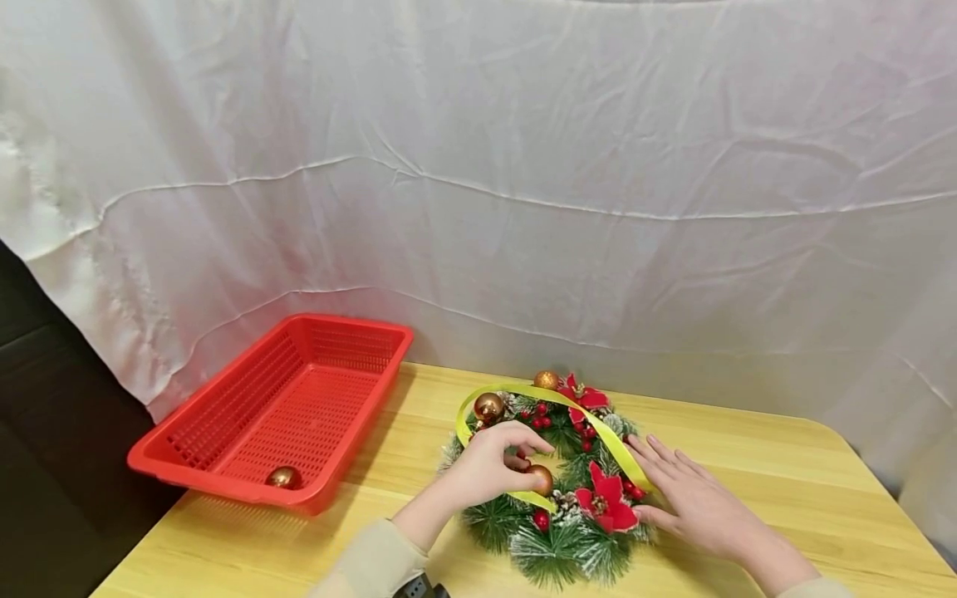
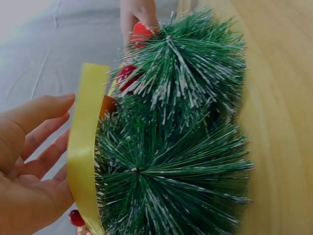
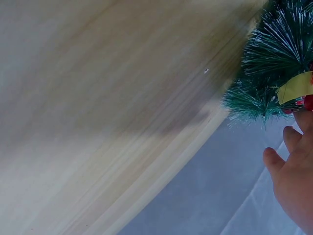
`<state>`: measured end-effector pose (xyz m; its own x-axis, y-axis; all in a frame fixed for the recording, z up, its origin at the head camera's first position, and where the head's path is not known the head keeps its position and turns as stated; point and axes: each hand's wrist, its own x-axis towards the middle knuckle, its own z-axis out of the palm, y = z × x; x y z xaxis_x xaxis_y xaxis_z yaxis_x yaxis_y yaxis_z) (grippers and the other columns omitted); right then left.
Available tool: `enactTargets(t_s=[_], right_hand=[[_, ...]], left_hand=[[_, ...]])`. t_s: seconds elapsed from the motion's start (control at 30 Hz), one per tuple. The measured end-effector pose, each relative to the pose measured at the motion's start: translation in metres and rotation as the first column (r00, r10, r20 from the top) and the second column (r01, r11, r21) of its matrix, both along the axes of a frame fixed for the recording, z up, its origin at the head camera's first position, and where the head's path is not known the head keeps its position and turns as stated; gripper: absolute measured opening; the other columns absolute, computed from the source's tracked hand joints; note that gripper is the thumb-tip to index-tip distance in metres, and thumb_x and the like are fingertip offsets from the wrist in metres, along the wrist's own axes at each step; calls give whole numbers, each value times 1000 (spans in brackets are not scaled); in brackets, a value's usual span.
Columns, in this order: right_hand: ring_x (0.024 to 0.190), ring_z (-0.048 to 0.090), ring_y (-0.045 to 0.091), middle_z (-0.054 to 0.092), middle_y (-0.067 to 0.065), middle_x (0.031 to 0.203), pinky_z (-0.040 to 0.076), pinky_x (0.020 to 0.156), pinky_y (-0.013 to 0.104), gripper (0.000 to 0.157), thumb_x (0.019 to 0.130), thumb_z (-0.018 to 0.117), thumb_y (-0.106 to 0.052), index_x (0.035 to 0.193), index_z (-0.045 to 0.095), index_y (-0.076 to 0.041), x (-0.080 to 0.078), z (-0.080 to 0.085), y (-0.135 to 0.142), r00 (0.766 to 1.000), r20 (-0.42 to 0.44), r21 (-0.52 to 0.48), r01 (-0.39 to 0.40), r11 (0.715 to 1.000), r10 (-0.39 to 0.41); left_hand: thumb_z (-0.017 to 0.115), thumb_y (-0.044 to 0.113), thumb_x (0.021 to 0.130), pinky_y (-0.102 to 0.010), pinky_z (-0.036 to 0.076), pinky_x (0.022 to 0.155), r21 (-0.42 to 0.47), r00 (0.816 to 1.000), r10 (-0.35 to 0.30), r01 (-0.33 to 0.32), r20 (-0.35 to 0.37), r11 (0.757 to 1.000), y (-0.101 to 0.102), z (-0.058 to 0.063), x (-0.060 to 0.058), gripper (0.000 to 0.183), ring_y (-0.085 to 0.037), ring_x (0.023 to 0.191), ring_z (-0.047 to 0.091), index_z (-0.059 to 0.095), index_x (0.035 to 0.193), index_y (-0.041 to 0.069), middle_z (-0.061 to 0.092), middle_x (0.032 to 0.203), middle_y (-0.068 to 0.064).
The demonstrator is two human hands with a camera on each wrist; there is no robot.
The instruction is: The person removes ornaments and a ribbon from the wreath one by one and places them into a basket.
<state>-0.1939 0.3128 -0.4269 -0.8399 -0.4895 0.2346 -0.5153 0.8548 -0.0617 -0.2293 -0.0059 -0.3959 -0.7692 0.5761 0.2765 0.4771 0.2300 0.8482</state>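
A green wreath (image 1: 553, 548) with frosted tips lies on the table, bearing red poinsettias (image 1: 607, 501), red berries and copper-gold baubles (image 1: 489, 407). Across it arches a loose yellow ribbon (image 1: 523, 389). My left hand (image 1: 489, 465) is over the wreath's left side beside a copper bauble (image 1: 540, 479), thumb and forefinger apart. In the left wrist view, the ribbon (image 2: 84, 147) runs just past the parted fingers of that hand (image 2: 34, 161). With fingers extended, my right hand (image 1: 695, 502) rests at the wreath's right edge, touching near the ribbon's end. Its fingertips are partly out of the right wrist view.
To the left stands a red plastic basket (image 1: 359, 415) with slotted walls, holding one shiny gold bauble (image 1: 284, 477). A pale curtain (image 1: 523, 208) hangs behind the wooden table (image 1: 785, 473). A dark surface (image 1: 60, 432) is at far left.
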Motion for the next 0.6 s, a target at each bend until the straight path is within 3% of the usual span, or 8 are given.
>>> enactTargets(t_s=[0.2, 0.6], right_hand=[[142, 16, 23, 26, 9, 154, -10, 107, 15, 80, 91, 51, -57, 151, 26, -12, 1, 1, -1, 1000, -12, -3, -6, 1000, 6], [142, 15, 23, 26, 10, 154, -10, 108, 17, 78, 92, 51, -55, 151, 27, -10, 1, 0, -1, 1000, -5, -2, -2, 1000, 2]], left_hand=[[78, 7, 78, -21, 50, 80, -50, 999, -13, 11, -32, 999, 1, -3, 1, 32, -13, 92, 56, 71, 108, 13, 62, 104, 4], [82, 7, 73, -17, 48, 74, -199, 994, -2, -20, -108, 980, 3, -6, 4, 32, -2, 88, 55, 72, 102, 16, 61, 101, 11]])
